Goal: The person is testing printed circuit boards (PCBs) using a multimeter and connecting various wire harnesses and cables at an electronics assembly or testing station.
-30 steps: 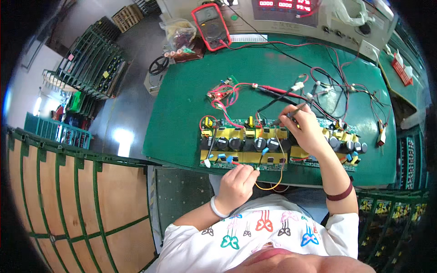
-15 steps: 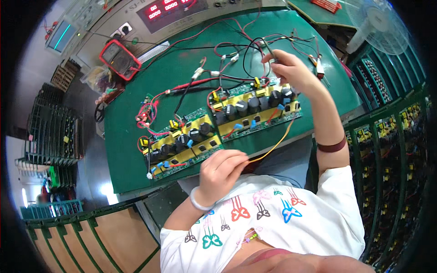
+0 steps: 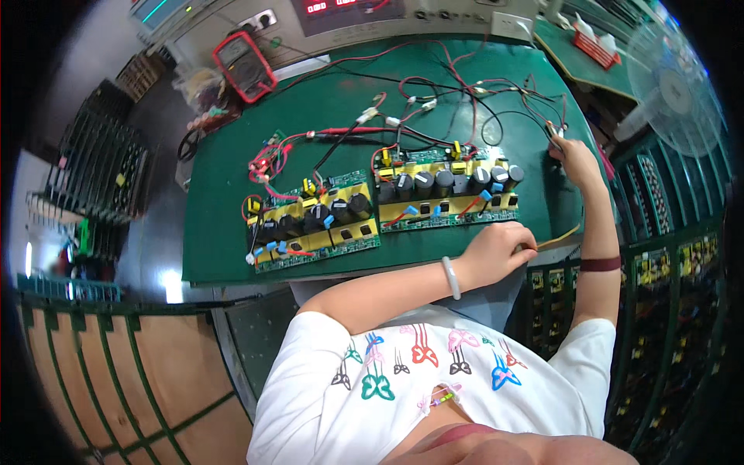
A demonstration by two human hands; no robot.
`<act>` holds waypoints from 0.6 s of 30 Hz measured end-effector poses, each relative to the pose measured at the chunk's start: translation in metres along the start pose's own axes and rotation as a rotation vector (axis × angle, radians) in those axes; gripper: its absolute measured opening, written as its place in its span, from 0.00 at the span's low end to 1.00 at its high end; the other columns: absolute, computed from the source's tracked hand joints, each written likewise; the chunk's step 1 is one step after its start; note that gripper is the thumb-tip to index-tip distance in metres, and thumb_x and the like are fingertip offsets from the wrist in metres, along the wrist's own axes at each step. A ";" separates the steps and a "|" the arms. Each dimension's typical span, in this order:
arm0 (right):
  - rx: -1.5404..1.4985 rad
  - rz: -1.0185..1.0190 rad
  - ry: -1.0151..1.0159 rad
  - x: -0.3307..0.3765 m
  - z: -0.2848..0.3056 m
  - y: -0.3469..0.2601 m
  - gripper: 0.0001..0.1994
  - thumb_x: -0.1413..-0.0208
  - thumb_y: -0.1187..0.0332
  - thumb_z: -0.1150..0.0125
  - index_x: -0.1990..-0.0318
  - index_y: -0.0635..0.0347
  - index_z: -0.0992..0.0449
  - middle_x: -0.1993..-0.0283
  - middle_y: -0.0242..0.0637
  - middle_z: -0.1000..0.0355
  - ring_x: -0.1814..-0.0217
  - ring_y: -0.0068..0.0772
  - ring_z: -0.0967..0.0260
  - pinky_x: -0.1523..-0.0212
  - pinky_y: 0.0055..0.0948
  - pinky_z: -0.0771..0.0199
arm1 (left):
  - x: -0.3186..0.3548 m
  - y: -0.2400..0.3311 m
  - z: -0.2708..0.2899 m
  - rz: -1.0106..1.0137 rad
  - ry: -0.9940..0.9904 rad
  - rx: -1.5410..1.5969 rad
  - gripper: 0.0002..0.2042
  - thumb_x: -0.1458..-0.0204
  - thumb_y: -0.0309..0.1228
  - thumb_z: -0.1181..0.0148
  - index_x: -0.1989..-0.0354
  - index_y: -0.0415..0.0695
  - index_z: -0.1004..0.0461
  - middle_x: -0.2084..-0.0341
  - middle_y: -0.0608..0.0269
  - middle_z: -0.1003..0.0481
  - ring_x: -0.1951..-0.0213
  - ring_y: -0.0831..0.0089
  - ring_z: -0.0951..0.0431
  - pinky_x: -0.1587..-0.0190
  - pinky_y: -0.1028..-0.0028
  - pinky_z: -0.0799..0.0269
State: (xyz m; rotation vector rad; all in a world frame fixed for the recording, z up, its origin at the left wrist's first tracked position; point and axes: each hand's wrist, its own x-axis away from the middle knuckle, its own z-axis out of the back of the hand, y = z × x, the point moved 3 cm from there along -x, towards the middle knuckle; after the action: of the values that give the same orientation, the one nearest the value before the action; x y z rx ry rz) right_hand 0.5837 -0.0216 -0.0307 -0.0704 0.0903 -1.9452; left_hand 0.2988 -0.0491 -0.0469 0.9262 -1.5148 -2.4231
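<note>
My left hand [image 3: 502, 252] is at the table's front edge, fingers pinched on a thin yellow wire [image 3: 559, 239] that runs off to the right. Out at the table's right side, my right hand [image 3: 577, 161] has its fingers closed around a small item with wires close by; what it is, I cannot make out. Between my arms lie two circuit boards side by side, the left board [image 3: 358, 231] and the right board [image 3: 397, 211]. Both carry black cylindrical capacitors, yellow strips and short red and blue leads.
Red and black test leads [image 3: 341, 132] spread over the green table [image 3: 221, 232]. A red multimeter [image 3: 245, 68] stands at the back left, before a bench instrument [image 3: 349, 23] with a red display. To the right are a fan [image 3: 673, 93] and racks of boards [image 3: 643, 310].
My right hand has moved right, from behind the right board to the table's right side. My left hand has shifted right with the yellow wire. The view has shifted too.
</note>
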 end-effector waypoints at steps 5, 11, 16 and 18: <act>-0.048 0.076 0.067 -0.027 -0.016 0.002 0.12 0.40 0.64 0.39 0.50 0.50 0.24 0.58 0.47 0.23 0.53 0.54 0.26 0.57 0.48 0.27 | -0.023 -0.015 -0.024 -0.008 0.041 -0.121 0.08 0.48 0.30 0.35 0.63 0.40 0.23 0.66 0.54 0.23 0.62 0.55 0.21 0.58 0.62 0.26; -0.350 0.209 0.271 -0.043 -0.028 0.007 0.33 0.47 0.69 0.32 0.33 0.46 0.37 0.51 0.46 0.34 0.48 0.49 0.33 0.48 0.41 0.31 | -0.003 0.010 0.006 -0.027 -0.009 -0.162 0.24 0.50 0.29 0.33 0.43 0.44 0.29 0.39 0.53 0.35 0.52 0.52 0.21 0.50 0.64 0.24; 0.016 0.060 0.276 -0.025 0.022 -0.046 0.40 0.54 0.80 0.38 0.31 0.48 0.41 0.42 0.45 0.37 0.40 0.46 0.37 0.38 0.38 0.37 | 0.052 0.064 0.127 -0.162 0.180 -0.458 0.16 0.52 0.24 0.35 0.53 0.44 0.24 0.53 0.55 0.25 0.58 0.56 0.20 0.57 0.62 0.22; -0.240 0.338 0.367 -0.012 0.054 -0.102 0.31 0.49 0.81 0.40 0.36 0.51 0.35 0.45 0.43 0.33 0.43 0.44 0.33 0.41 0.38 0.32 | 0.075 0.075 0.186 -0.133 0.314 -0.730 0.12 0.51 0.21 0.36 0.58 0.44 0.22 0.63 0.56 0.22 0.60 0.56 0.20 0.58 0.62 0.23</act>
State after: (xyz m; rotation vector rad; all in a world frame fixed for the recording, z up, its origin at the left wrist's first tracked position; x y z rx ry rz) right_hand 0.4989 0.0247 0.0327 0.1370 0.5451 -1.5824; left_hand 0.1191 0.0257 0.0417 1.1589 -0.4097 -2.4536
